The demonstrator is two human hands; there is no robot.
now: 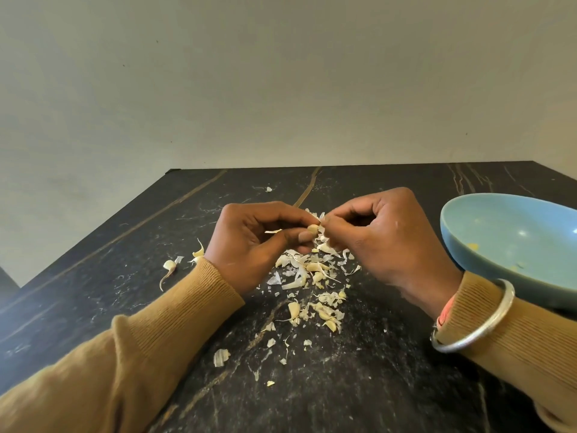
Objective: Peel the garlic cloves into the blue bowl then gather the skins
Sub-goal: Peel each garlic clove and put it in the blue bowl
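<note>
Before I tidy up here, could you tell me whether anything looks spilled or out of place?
Garlic skins lie scattered loose across the dark table, not gathered, and two stray cloves sit apart at the left. The blue bowl shows only a few yellowish bits, though its right part is out of frame.

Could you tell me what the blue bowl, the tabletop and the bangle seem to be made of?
The blue bowl looks like glazed ceramic: smooth, with soft glossy highlights. The tabletop seems polished black stone, perhaps marble or an imitation, given its pale and golden veins. The bangle appears silvery metal with a dull sheen.
</note>
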